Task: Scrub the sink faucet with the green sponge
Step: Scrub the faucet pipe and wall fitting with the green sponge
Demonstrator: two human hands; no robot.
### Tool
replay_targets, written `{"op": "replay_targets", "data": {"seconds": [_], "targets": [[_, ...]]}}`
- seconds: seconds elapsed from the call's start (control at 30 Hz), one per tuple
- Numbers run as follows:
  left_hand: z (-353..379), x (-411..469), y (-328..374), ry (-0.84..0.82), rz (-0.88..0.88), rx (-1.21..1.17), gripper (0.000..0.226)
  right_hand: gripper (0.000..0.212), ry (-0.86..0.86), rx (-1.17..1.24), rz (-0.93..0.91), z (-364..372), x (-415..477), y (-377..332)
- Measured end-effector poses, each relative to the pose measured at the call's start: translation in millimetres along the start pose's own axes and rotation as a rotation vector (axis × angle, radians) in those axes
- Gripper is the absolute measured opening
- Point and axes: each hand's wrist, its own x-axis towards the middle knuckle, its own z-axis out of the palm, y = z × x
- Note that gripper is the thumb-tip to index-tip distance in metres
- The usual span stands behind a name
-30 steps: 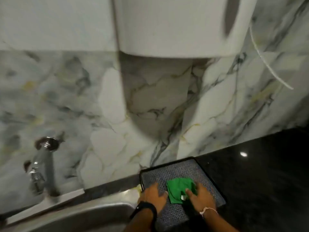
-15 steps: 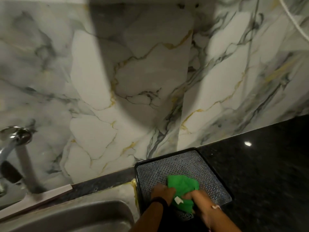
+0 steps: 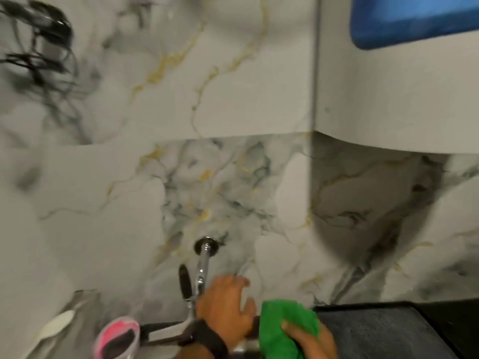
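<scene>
The chrome faucet [image 3: 204, 257] comes out of the marble wall at bottom centre, with a black lever handle [image 3: 184, 281] on its left. My left hand [image 3: 225, 307], a black band on the wrist, lies over the faucet's lower part with fingers apart and hides the spout there. A bit of chrome shows below it. My right hand [image 3: 313, 340] grips the green sponge [image 3: 282, 325] just right of the left hand, close to the faucet. The view is blurred.
A dark textured tray [image 3: 383, 332] lies on the black counter at the right. A pink and white round container [image 3: 118, 338] and a white utensil [image 3: 54, 327] sit left of the faucet. A white box with a blue panel [image 3: 414, 19] hangs above right.
Both hands left the tray and moved left to the faucet, the right one carrying the green sponge. The view swung left and up, so the faucet is now central.
</scene>
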Motion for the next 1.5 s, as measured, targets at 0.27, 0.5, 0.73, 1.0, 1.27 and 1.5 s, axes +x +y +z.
{"op": "replay_targets", "data": {"seconds": [0.27,0.5,0.73,1.0,1.27,1.5], "targets": [[-151,143,-119,0.481,0.539,0.813,0.073,0.044,-0.385,-1.067,-1.047,179,44,-67],[-135,203,-173,0.82,0.819,0.951,0.076,0.037,-0.312,-0.642,-0.818,184,90,-8],[-136,204,-171,0.895,0.875,0.892,0.075,0.041,-0.311,0.338,0.42,192,69,30],[-136,208,-173,0.944,0.869,0.942,0.076,0.045,-0.425,0.506,0.802,243,60,22],[-138,206,-172,0.919,0.857,0.931,0.074,0.034,-0.253,0.622,0.667,213,42,31],[-137,206,-171,0.908,0.862,0.896,0.074,0.033,-0.166,-0.732,-0.681,223,48,-24]]}}
